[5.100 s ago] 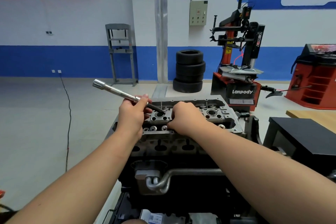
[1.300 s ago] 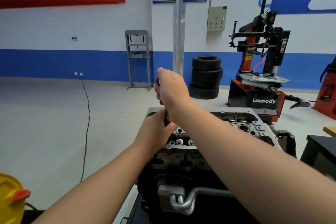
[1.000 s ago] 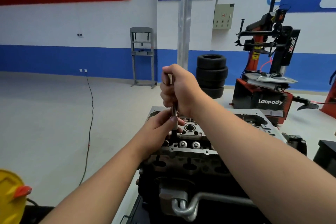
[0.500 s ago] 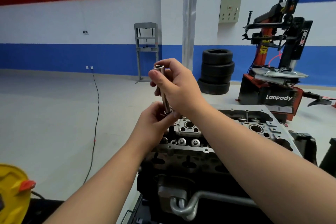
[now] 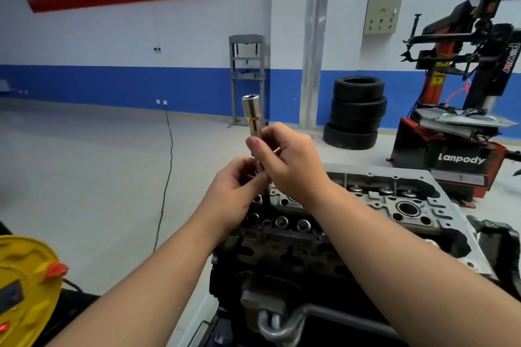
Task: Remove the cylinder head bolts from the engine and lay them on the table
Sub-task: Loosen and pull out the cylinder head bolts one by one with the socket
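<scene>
A long chrome socket extension stands nearly upright over the left end of the grey cylinder head, its square drive end on top. My right hand grips its middle from the right. My left hand pinches the lower part where a dark shaft runs down into the head. Whether that shaft is a bolt or the tool's tip I cannot tell. Bolt heads sit along the head's near edge.
The engine block with a metal pipe stands below the head. A yellow object is at the lower left. A tire changer and stacked tires stand behind on the right. A black cable lies across the floor.
The tool went from lying slanted in my left hand to standing upright. My right hand moved from the head onto its shaft, and both hands have risen with it over the last second.
</scene>
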`<state>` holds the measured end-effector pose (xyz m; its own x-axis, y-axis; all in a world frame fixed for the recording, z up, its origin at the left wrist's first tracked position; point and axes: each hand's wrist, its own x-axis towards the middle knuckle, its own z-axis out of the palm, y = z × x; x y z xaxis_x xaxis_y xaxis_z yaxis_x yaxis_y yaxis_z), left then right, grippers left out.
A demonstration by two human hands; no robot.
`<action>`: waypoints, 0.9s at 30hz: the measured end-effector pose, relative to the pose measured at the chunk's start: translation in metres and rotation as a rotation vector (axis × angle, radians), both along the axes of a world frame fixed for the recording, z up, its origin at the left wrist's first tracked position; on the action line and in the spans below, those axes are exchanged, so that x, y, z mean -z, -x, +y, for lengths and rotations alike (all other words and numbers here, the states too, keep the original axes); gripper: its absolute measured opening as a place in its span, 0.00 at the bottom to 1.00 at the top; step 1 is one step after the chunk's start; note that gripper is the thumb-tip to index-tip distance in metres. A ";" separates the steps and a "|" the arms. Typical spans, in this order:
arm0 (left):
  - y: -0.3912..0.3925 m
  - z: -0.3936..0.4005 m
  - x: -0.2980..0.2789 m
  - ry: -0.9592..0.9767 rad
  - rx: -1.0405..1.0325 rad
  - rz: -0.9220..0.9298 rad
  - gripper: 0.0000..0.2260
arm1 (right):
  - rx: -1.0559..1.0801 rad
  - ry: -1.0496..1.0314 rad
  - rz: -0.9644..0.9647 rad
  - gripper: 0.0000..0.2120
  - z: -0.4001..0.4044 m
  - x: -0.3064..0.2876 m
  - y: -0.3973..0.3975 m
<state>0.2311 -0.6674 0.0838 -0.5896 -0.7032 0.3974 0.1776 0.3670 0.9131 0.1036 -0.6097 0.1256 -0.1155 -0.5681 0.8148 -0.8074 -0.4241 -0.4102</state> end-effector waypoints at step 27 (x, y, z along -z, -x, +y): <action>-0.004 -0.002 0.002 0.006 0.120 -0.033 0.11 | 0.008 -0.056 -0.031 0.15 0.007 0.012 -0.006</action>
<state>0.2351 -0.6694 0.0820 -0.6823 -0.6244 0.3803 0.1905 0.3504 0.9170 0.1092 -0.6029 0.1138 -0.1452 -0.6120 0.7774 -0.7972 -0.3930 -0.4583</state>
